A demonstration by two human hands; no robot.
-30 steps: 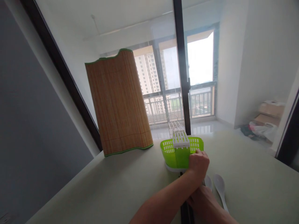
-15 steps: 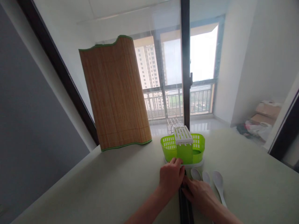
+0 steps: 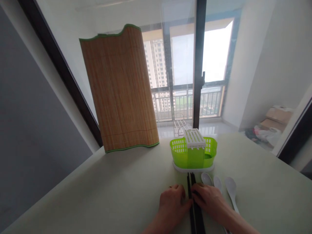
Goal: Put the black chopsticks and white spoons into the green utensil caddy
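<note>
Several black chopsticks (image 3: 198, 216) lie on the pale table, pointing toward a green basket (image 3: 195, 158) with a white slotted top and white base. My left hand (image 3: 173, 200) is on their left side, fingers curled, thumb and fingertips at the sticks. From the right, my right hand (image 3: 209, 196) closes its fingers on the chopsticks. A narrow gap shows between the leftmost sticks and the rest. Three white spoons lie to the right: one (image 3: 206, 178) partly behind my right hand, a middle one (image 3: 217, 183) and a right one (image 3: 231, 188).
A bamboo mat (image 3: 119, 91) with green edging stands upright at the table's back left. Behind the table (image 3: 97, 195) are a glass door (image 3: 180, 58) and a white wire rack (image 3: 180, 126). Cardboard boxes (image 3: 278, 117) and bags lie on the floor at right.
My left hand has moved back from the basket's base toward me along the chopsticks. Their far tips now show in front of the basket. The view has shifted slightly.
</note>
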